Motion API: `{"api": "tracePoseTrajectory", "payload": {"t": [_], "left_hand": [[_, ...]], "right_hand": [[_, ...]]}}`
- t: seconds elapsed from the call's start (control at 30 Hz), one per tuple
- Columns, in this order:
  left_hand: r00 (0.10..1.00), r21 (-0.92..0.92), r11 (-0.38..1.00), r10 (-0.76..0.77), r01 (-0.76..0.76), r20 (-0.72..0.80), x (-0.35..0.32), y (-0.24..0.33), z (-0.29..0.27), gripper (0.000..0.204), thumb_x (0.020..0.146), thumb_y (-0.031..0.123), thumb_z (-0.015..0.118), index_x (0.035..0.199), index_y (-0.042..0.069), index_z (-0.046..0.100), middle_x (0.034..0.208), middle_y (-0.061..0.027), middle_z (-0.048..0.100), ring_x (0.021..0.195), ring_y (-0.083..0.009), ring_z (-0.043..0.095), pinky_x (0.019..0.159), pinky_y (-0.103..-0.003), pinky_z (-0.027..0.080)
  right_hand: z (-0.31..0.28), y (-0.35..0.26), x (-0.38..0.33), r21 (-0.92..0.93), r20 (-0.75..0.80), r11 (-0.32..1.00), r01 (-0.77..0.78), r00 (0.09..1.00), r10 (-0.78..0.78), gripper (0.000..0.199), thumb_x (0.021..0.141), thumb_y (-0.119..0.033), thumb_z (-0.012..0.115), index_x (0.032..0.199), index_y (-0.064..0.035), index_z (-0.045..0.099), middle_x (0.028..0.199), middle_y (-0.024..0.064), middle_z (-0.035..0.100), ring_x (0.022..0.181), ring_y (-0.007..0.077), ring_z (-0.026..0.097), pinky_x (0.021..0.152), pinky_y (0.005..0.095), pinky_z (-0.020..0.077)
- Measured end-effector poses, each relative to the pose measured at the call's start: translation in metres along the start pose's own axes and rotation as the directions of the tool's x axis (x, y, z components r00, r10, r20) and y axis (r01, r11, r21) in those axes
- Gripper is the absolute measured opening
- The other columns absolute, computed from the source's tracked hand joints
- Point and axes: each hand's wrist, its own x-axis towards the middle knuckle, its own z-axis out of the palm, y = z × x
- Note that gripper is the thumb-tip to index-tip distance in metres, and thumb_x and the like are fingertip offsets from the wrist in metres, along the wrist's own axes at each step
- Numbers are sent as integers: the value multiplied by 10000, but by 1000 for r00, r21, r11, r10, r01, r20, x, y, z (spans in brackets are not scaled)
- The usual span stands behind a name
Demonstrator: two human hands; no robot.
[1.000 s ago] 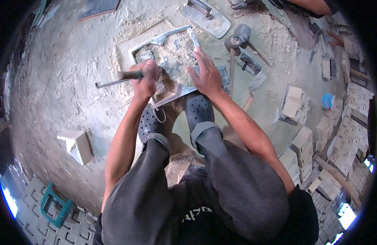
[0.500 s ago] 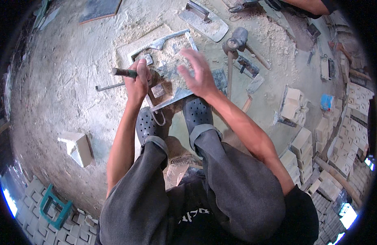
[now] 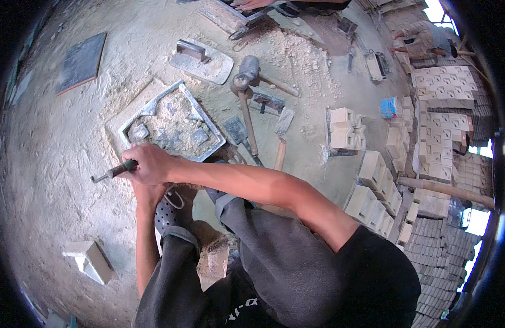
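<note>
My right hand (image 3: 147, 164) reaches across my body and is closed around the green handle of a thin metal rod tool (image 3: 111, 172), whose bent tip points left over the dusty ground. My left hand (image 3: 150, 191) sits just under the right one and is mostly hidden, so its grip is unclear. Just beyond the hands lies a square metal mould frame (image 3: 151, 106) filled with pale clay and raised metal shapes. My feet in dark perforated clogs (image 3: 168, 216) rest below the hands.
A flat float (image 3: 200, 57), a mallet (image 3: 247, 76) and two trowels (image 3: 239, 131) lie beyond the mould. Moulded pale blocks (image 3: 345, 128) and stacked tiles (image 3: 444, 87) fill the right. A small block (image 3: 91, 259) sits left, a dark slab (image 3: 80, 63) far left. Another person's hands (image 3: 252, 4) work at the top.
My right hand has left the mould and come over to the tool handle at the left hand. The mould now lies apart from both hands, just beyond them.
</note>
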Motion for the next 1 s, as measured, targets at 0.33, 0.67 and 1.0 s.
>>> {"api": "tracePoseTrajectory", "payload": {"t": [0.33,0.67,1.0], "left_hand": [[979,63,977,-201,202,-24,-11,14,28,1041,744,513,707,1441,-67,196,1496,-283,237,1405,-432,207,1159,-531,128],[979,201,967,126,-157,160,25,59,-12,1137,689,729,631,1487,17,245,1551,-202,220,1458,-347,148,1180,-515,59],[982,226,966,89,-126,165,24,47,-18,1094,725,782,520,1474,18,293,1544,-183,252,1455,-298,180,1189,-473,57]], "right_hand": [[-26,-43,27,488,-131,865,-119,970,207,453,873,-341,640,533,-75,501,502,-72,445,487,48,410,432,301,328],[-105,4,-65,633,-274,764,-122,888,369,434,963,-212,492,566,-122,341,520,-41,309,446,77,275,439,269,228],[-110,-14,-45,663,-250,747,46,955,163,423,960,-189,462,566,-89,349,524,-27,324,459,92,281,447,293,234]]}}
